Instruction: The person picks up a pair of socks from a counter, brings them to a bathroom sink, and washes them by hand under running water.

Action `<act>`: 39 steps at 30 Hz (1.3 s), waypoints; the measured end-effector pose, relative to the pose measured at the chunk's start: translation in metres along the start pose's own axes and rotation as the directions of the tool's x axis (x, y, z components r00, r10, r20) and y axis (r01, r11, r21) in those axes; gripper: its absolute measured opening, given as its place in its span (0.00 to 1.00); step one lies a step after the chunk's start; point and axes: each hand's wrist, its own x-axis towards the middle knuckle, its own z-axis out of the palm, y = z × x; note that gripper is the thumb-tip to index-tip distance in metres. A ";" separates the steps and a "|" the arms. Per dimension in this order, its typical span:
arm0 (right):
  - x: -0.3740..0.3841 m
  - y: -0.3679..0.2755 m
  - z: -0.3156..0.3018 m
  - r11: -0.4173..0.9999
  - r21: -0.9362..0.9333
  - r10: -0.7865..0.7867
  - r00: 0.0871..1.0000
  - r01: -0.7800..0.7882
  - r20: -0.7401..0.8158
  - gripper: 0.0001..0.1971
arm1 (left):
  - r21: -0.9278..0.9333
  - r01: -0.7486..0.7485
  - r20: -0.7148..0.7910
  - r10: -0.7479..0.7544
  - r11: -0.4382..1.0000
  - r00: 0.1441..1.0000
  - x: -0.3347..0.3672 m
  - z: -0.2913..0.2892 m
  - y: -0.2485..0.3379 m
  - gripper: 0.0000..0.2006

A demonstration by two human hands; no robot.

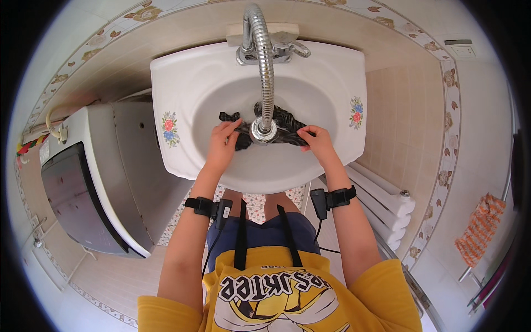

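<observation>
A wet, dark patterned cloth (285,123) lies bunched across the bowl of the white sink (177,83), some of it hidden under the faucet head. My left hand (223,143) pinches the cloth's left part between thumb and fingers. On the other side, my right hand (316,143) grips its right end. Between both hands hangs the faucet's flexible metal hose (266,72), its round chrome spray head (263,130) just above the cloth. Whether water runs from it I cannot make out.
A chrome faucet base with a lever (299,50) stands at the sink's back edge. To the left is a washing machine (83,188) with a dark lid. A white radiator (381,205) stands low on the right, and an orange-striped towel (480,229) hangs on the far right.
</observation>
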 end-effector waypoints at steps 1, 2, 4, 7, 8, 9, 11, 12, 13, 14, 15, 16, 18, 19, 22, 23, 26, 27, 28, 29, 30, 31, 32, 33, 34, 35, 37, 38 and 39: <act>0.003 0.004 -0.001 0.999 -0.001 0.038 0.999 -0.038 -0.022 0.05 | -0.020 -0.123 -0.116 0.119 0.992 0.986 0.000 0.000 0.001 0.12; 0.006 0.008 -0.001 0.999 0.003 0.040 0.999 -0.040 -0.025 0.05 | -0.026 -0.244 -0.233 0.232 0.969 0.944 -0.001 0.000 0.003 0.13; 0.008 0.013 -0.001 0.985 -0.174 -0.023 0.995 0.005 -0.101 0.07 | -0.074 -0.215 -0.210 0.195 0.974 0.958 -0.002 -0.001 0.003 0.13; 0.010 0.017 -0.006 0.896 -0.410 -0.267 0.946 0.172 -0.186 0.08 | -0.211 -0.192 -0.170 0.157 0.959 0.973 -0.006 -0.007 -0.001 0.11; 0.011 0.018 -0.005 0.896 -0.410 -0.264 0.947 0.170 -0.185 0.08 | -0.193 -0.141 -0.131 0.117 0.971 0.984 -0.008 -0.011 -0.003 0.11; 0.010 0.019 -0.002 0.847 -0.402 -0.488 0.809 0.349 -0.326 0.08 | -0.171 -0.088 -0.092 0.073 0.981 0.993 -0.011 -0.014 -0.001 0.10; 0.010 0.024 -0.012 0.854 -0.234 -0.517 0.708 0.465 -0.482 0.08 | -0.180 0.037 -0.024 -0.042 0.983 0.999 -0.015 -0.020 0.023 0.10; 0.007 0.020 -0.011 0.855 -0.231 -0.515 0.710 0.464 -0.481 0.08 | -0.173 0.166 0.021 -0.165 0.971 0.986 -0.018 -0.025 0.029 0.10; 0.002 0.010 -0.008 0.836 -0.167 -0.538 0.718 0.523 -0.441 0.07 | -0.171 0.170 0.018 -0.169 0.970 0.985 -0.020 -0.025 0.027 0.10; -0.002 0.003 -0.006 0.812 -0.100 -0.562 0.723 0.575 -0.402 0.07 | -0.200 0.074 -0.053 -0.086 0.977 0.995 -0.021 -0.026 0.024 0.10; -0.004 0.002 -0.005 0.812 -0.098 -0.562 0.724 0.576 -0.401 0.07 | -0.221 -0.026 -0.125 -0.002 0.975 0.992 -0.022 -0.025 0.022 0.10; -0.007 0.002 -0.005 0.750 -0.315 -0.659 0.698 0.582 -0.280 0.06 | -0.220 -0.024 -0.126 -0.004 0.975 0.992 -0.022 -0.025 0.018 0.10; -0.010 0.009 -0.004 0.637 -0.510 -0.723 0.677 0.578 -0.136 0.06 | 0.095 -0.322 -0.060 0.328 0.942 0.943 -0.021 -0.022 0.009 0.11; -0.009 0.018 -0.004 0.604 -0.621 -0.655 0.755 0.500 -0.029 0.05 | 0.095 -0.323 -0.061 0.329 0.942 0.942 -0.022 -0.018 0.005 0.11; -0.002 0.038 0.001 0.508 -0.769 -0.513 0.853 0.389 0.093 0.03 | 0.272 -0.304 0.189 0.259 0.913 0.947 -0.025 -0.009 -0.002 0.11; 0.000 0.043 0.003 0.466 -0.810 -0.460 0.880 0.354 0.120 0.03 | 0.257 -0.205 0.148 0.171 0.945 0.974 -0.024 -0.005 -0.004 0.10; 0.004 0.035 0.022 0.553 -0.725 -0.548 0.835 0.411 0.056 0.04 | 0.283 0.030 0.069 -0.052 0.959 0.996 -0.014 0.004 -0.007 0.10; 0.008 0.038 0.028 0.555 -0.725 -0.544 0.837 0.408 0.054 0.04 | 0.320 0.161 0.024 -0.178 0.934 0.984 -0.008 0.008 -0.008 0.10; 0.016 0.040 0.036 0.585 -0.672 -0.546 0.833 0.455 0.089 0.06 | 0.320 0.160 0.023 -0.177 0.934 0.984 -0.002 0.015 -0.015 0.10; 0.024 0.043 0.045 0.613 -0.614 -0.549 0.827 0.498 0.123 0.07 | 0.277 0.221 0.029 -0.239 0.935 0.971 0.004 0.027 -0.024 0.10; 0.034 0.048 0.058 0.613 -0.609 -0.550 0.826 0.502 0.128 0.07 | 0.236 0.288 0.035 -0.304 0.928 0.952 0.008 0.039 -0.038 0.10; 0.043 0.052 0.073 0.650 -0.541 -0.553 0.821 0.533 0.144 0.08 | 0.239 0.292 0.027 -0.307 0.926 0.951 0.012 0.048 -0.053 0.10; 0.052 0.053 0.090 0.682 -0.463 -0.560 0.811 0.566 0.167 0.10 | 0.145 0.214 -0.008 -0.215 0.966 0.977 0.014 0.053 -0.069 0.09; 0.063 0.057 0.100 0.682 -0.459 -0.561 0.810 0.570 0.171 0.10 | 0.050 0.120 -0.038 -0.118 0.992 0.992 0.015 0.058 -0.076 0.09; 0.072 0.066 0.094 0.776 -0.410 -0.475 0.872 0.479 0.119 0.11 | 0.040 0.107 -0.009 -0.106 0.993 0.994 0.020 0.067 -0.051 0.09; 0.079 0.077 0.084 0.855 -0.352 -0.382 0.922 0.381 0.070 0.13 | -0.174 0.210 0.029 -0.208 0.962 0.978 0.023 0.075 -0.026 0.08; 0.071 0.063 0.088 0.859 -0.418 -0.258 0.955 0.296 0.145 0.15 | -0.355 0.329 0.056 -0.331 0.875 0.942 0.013 0.063 -0.015 0.07; 0.066 0.052 0.089 0.841 -0.496 -0.132 0.970 0.218 0.204 0.17 | -0.548 0.381 0.146 -0.363 0.745 0.920 0.009 0.056 -0.018 0.06; 0.063 0.049 0.086 0.842 -0.493 -0.136 0.970 0.220 0.201 0.17 | -0.705 0.421 0.245 -0.360 0.571 0.900 0.009 0.052 -0.021 0.05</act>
